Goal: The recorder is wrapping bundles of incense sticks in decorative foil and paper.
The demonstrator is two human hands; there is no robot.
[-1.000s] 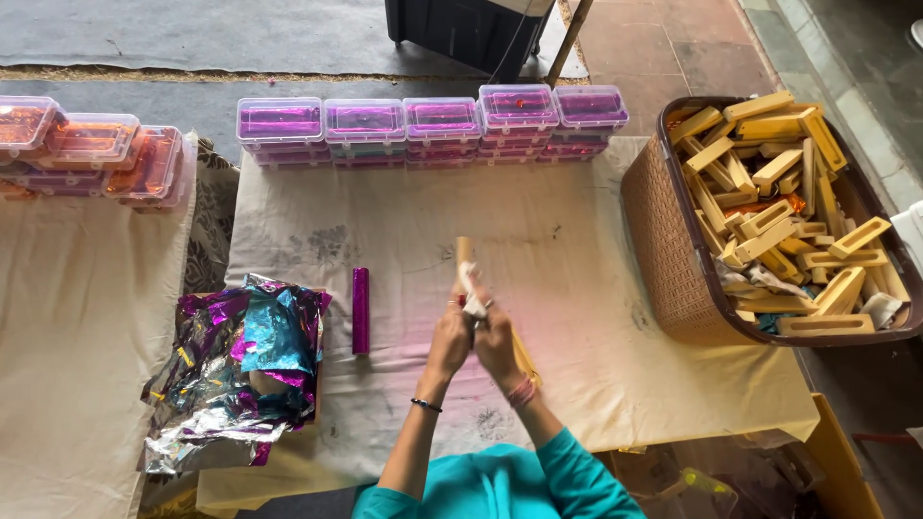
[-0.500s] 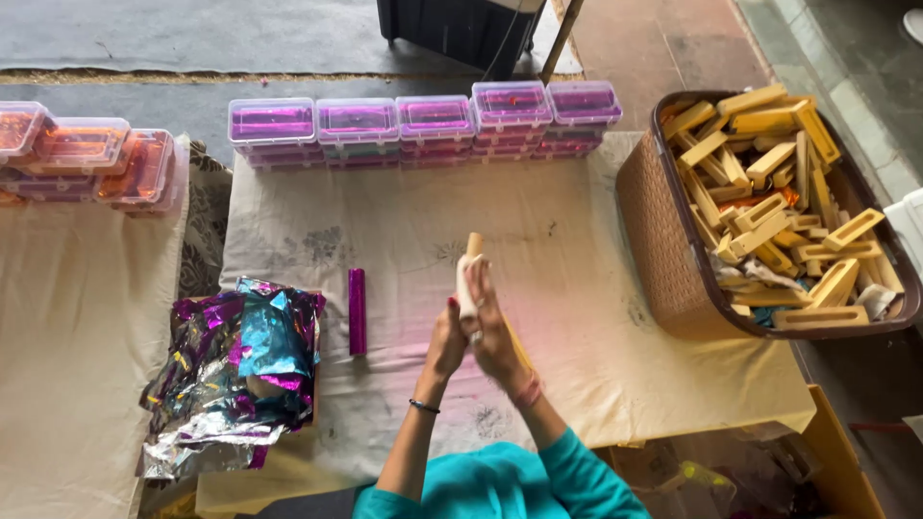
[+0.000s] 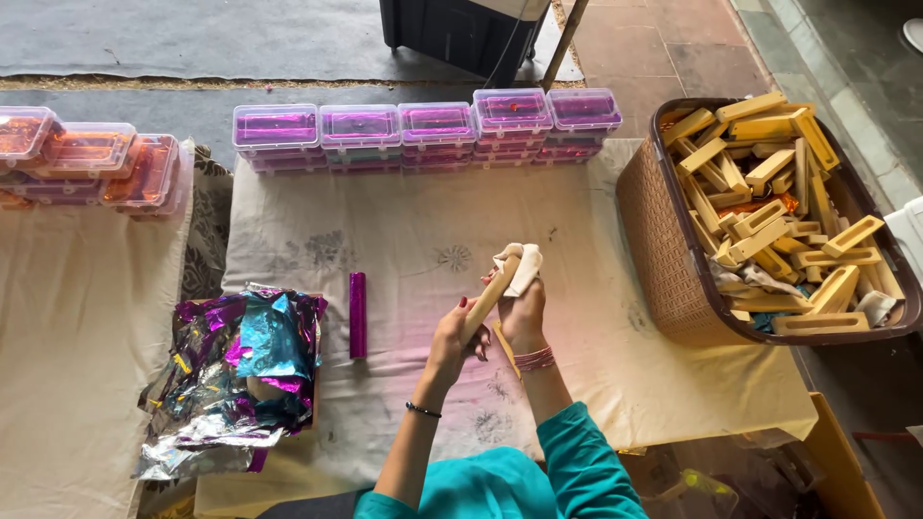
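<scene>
My left hand [image 3: 452, 338] grips the lower end of a pale wooden stick [image 3: 486, 301], which tilts up to the right. My right hand [image 3: 524, 309] holds a small white cloth [image 3: 519, 264] pressed around the stick's upper end. Both hands hover over a cream cloth-covered table [image 3: 404, 231]. A purple foil-wrapped stick [image 3: 358, 313] lies on the cloth to the left of my hands.
A crumpled heap of purple, blue and silver foil [image 3: 236, 370] lies at the left. Clear boxes with purple contents [image 3: 433, 130] line the far edge; orange-filled ones [image 3: 91, 159] sit far left. A brown basket [image 3: 663, 250] of wooden pieces [image 3: 769, 211] stands at the right.
The stick has tilted from near upright to leaning right. My right hand slid the white cloth from the middle up to the stick's top end, while my left hand stayed on its lower end.
</scene>
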